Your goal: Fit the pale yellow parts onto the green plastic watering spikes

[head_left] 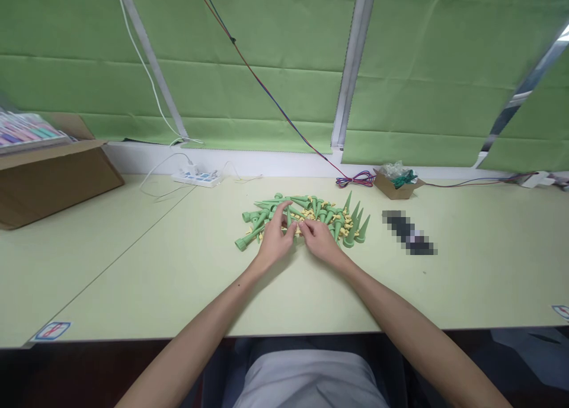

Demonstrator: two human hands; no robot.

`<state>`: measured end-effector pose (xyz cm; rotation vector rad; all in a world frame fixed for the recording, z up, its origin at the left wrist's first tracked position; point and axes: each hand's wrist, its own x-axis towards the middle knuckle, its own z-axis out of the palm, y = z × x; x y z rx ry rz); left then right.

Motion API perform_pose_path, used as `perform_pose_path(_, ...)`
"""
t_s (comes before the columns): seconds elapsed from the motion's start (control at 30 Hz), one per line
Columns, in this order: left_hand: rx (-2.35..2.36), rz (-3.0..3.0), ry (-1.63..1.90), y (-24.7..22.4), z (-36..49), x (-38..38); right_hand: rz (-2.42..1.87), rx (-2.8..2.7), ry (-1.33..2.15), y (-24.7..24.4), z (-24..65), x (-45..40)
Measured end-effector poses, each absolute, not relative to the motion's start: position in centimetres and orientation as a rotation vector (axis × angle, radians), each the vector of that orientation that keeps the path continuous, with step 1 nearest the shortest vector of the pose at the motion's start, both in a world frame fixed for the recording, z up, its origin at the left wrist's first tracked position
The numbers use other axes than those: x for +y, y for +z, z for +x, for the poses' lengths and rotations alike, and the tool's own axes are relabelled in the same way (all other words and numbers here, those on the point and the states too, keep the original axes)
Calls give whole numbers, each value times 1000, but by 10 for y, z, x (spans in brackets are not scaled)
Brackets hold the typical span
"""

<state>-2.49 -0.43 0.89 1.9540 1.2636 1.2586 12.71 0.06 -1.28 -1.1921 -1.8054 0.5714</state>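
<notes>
My left hand [276,236] is closed around a green plastic watering spike [288,216], its fingers curled over the part. Close against it, the thumb and fingertips of my right hand [319,236] are pinched together at the spike's near end. Whatever small piece they hold is too hidden to name. Beneath and behind both hands spreads a pile of green cone-shaped watering spikes [255,237], mixed with many small yellow valve pieces [342,221]. A few spikes [354,227] stand point-up at the pile's right side.
A pixelated dark object [406,233] lies right of the pile. Behind it is a small cardboard box [393,190] with plastic wrap, beside coiled wires [355,179]. A power strip [198,177] and large carton [57,177] are at the left. The table [169,277] has a seam.
</notes>
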Motion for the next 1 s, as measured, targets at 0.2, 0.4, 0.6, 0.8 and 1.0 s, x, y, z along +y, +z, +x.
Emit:
perform_pose_path(0.2, 1252, 1952, 1250, 9, -25, -4, -1210, -1809, 586, -11, 127, 0)
perform_pose_path(0.4, 1252, 1957, 1253, 8, -24, -3, -1229, -1810, 573, -9, 128, -1)
perform_pose_path(0.6, 1224, 1958, 1249, 7, -23, -3, -1260, -1824, 555, -11, 129, 1)
perform_pose_path(0.8, 1214, 1967, 1238, 5, -24, -2, -1276, -1820, 527, -14, 129, 3)
perform_pose_path(1.0, 1223, 1977, 1237, 5, -24, -2, -1268, -1826, 527, -12, 129, 2)
